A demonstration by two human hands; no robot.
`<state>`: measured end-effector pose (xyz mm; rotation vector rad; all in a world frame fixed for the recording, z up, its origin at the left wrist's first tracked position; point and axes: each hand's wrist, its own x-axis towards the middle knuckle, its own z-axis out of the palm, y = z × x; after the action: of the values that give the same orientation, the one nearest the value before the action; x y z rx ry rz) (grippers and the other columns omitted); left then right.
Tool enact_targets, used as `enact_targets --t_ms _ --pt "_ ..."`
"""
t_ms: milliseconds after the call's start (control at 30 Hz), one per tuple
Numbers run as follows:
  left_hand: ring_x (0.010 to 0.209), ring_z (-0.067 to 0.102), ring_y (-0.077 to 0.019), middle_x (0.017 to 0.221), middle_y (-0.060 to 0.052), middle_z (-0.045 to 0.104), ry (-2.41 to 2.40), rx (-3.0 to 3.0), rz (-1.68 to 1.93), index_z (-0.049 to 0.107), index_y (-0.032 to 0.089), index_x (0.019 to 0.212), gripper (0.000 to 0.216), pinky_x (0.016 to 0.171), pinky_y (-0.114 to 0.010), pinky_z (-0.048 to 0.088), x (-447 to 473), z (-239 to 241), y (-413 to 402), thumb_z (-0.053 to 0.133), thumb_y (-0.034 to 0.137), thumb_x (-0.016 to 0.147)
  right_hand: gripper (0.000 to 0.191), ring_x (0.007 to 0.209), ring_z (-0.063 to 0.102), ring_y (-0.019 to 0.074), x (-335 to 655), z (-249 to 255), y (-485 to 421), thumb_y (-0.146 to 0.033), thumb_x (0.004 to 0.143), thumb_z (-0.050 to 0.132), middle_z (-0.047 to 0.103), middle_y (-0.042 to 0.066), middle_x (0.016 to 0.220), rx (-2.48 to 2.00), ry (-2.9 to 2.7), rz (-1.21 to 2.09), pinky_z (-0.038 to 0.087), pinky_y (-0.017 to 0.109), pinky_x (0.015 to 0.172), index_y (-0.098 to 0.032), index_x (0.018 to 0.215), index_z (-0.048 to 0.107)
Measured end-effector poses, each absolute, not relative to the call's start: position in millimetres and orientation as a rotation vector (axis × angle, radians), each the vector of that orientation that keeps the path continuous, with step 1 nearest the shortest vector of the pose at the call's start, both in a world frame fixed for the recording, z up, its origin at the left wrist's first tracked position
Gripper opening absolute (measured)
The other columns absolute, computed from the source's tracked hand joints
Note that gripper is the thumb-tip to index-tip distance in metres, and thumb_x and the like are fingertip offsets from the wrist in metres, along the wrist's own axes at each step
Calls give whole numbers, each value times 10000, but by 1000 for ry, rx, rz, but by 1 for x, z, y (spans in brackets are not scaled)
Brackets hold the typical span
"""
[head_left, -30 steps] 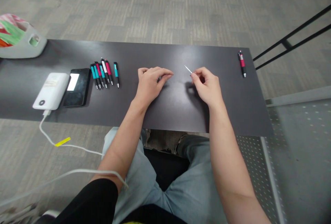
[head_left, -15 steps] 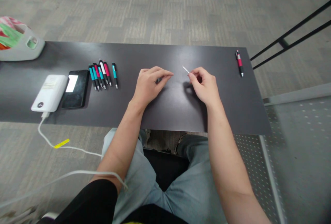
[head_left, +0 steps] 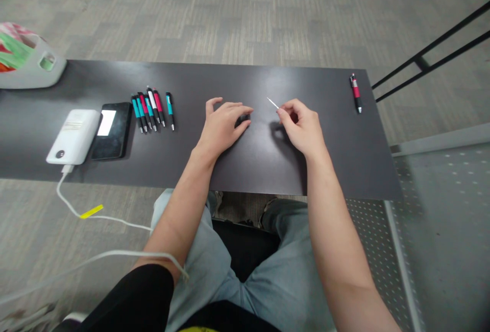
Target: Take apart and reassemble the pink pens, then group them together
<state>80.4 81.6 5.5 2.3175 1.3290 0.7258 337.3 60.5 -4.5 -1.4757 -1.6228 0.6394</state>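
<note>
My right hand [head_left: 302, 125] is closed in a pinch on a thin white pen refill [head_left: 272, 102], which sticks out up and to the left from the fingertips. Across from it, my left hand [head_left: 224, 126] rests low over the dark table [head_left: 260, 168], its fingers spread and thumb apart from them. A dark patch lies between that thumb and the fingers; whether it is shadow or a small thing, I cannot make out. Left of my left hand lies a teal and black pen [head_left: 170, 111], beside a row of several teal, red and white pens [head_left: 147, 111].
One red and black pen [head_left: 356, 93] lies near the table's right end. On the left are a black phone [head_left: 115, 140], a white power bank [head_left: 72, 137] with a white cable [head_left: 115, 221], and a white basket [head_left: 57, 66] holding coloured stuff. The cable passes by my left forearm.
My left hand's fingers have spread, and the thumb and index finger have come apart. My right hand keeps its pinch on the refill, nearly in the same place.
</note>
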Motion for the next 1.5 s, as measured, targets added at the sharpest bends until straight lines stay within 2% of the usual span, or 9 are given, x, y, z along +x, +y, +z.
enact_targets --t_ms 133,267,433,667,833,1033,1500 --pt "1510 715 -363 1454 -42 873 1382 2362 633 842 369 1327 300 1447 -657 241 81 10 79 658 300 1101 234 734 577 225 336 -3 59 -491 1088 741 683 -3 801 -1418 -1672 660 485 395 781 -292 980 685" --pt "1493 719 -381 1444 -45 874 1401 2381 625 838 375 1338 300 1426 -681 262 81 10 79 676 300 1097 260 737 585 228 335 -2 58 -523 1101 738 684 0 804 -1406 -1682 650 493 398 783 -294 992 681" --pt "1471 716 -377 1476 -64 852 1427 2400 638 820 369 1379 316 1365 -646 327 83 9 77 701 292 1097 280 734 589 229 335 -3 58 -553 1095 742 686 0 804 -1390 -1690 642 494 398 777 -298 995 684" --pt "1349 729 -376 1330 -63 879 1459 2393 657 862 333 1190 170 1310 -675 329 94 12 74 710 296 1122 311 745 592 232 333 -4 60 -592 1092 738 692 7 813 -1414 -1711 632 500 396 765 -300 996 693" --pt "1333 722 -370 1262 -49 889 1461 2364 665 853 319 1042 167 1313 -692 310 96 14 74 714 254 1108 309 744 594 233 332 -4 60 -593 1095 732 688 6 811 -1418 -1724 626 497 396 762 -302 996 692" --pt "1349 704 -370 1258 -48 886 1491 2317 699 837 314 1059 161 1307 -695 302 92 13 75 711 216 1075 285 741 597 231 332 -4 59 -562 1093 743 695 5 809 -1432 -1722 626 505 400 777 -299 994 691" --pt "1343 694 -370 1275 -37 873 1539 2282 683 821 341 1106 118 1337 -661 275 88 14 75 745 265 1059 246 767 637 245 334 -5 59 -530 1082 731 731 11 832 -1400 -1744 652 519 414 803 -302 999 690"
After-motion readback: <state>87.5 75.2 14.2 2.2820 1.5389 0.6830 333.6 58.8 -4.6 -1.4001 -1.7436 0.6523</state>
